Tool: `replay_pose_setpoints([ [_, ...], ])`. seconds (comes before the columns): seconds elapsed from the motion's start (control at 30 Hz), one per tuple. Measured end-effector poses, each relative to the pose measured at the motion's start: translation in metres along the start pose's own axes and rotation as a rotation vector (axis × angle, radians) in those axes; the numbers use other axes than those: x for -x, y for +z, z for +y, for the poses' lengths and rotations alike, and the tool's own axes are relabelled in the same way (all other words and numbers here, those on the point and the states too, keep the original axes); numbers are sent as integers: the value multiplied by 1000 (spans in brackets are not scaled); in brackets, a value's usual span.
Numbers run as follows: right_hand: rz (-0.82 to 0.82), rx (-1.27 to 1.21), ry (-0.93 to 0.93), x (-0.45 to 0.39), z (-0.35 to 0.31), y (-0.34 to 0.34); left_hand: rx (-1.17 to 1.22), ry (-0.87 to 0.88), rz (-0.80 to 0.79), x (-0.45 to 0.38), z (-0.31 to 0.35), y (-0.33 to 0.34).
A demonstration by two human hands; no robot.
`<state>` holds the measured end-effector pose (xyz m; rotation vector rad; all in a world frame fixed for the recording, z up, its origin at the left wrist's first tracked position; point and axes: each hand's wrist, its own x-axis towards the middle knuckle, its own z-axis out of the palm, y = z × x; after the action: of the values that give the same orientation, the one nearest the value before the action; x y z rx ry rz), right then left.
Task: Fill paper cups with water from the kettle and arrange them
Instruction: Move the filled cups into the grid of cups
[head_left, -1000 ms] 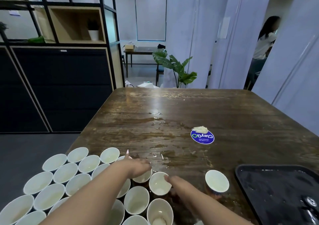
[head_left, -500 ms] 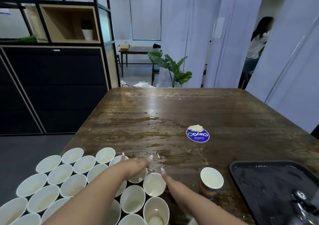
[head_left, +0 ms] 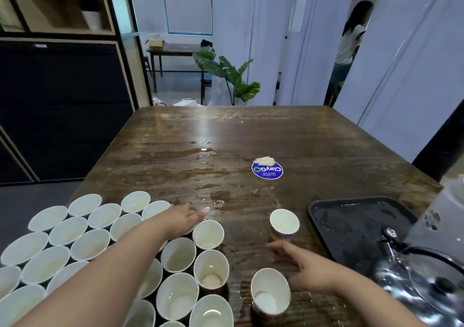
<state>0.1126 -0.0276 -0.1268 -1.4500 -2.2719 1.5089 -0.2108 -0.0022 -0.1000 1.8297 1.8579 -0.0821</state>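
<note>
Two stray paper cups are standing apart from the cluster, the upright lone cup (head_left: 284,223) sitting at twelve o'clock just beyond the right hand (head_left: 310,271), whose relaxed, empty fingers (head_left: 276,247) are reaching nearer than the left hand (head_left: 183,220).

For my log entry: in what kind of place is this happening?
Probably an office break or common area: tall white partition panels, a black-framed wooden shelving unit over dark cabinets, and a large-leaved green potted plant behind the worn brown wooden table.

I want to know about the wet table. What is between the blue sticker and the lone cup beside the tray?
Head view: only wet wood with small puddles between blue sticker and lone cup.
</note>
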Motion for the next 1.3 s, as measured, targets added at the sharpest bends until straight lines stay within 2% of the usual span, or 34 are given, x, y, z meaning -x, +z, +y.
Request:
replay_pose_setpoints([
  [0.1, -138, 52, 50, 14, 8, 1, -16, -1, 1, 2, -1, 0],
  [0.2, -158, 120, 76, 14, 12, 8, 54, 8, 15, 6, 4, 0],
  [0.37, -28, 86, -5, 6, 13, 26, 260, 25, 60, 19, 17, 1],
  [0.7, 207, -226, -40, -36, 5, 44, 222, 77, 79, 22, 21, 6],
  [0.87, 292, -260, -69, -47, 0, 50, 209, 117, 91, 15, 19, 10],
  [1.07, 415, -342, -87, -30, 11, 46, 373, 178, 123, 3, 34, 12],
  [1.3, 493, -387, -8, 6, 42, 32, 365, 206, 161, -26, 86, 31],
])
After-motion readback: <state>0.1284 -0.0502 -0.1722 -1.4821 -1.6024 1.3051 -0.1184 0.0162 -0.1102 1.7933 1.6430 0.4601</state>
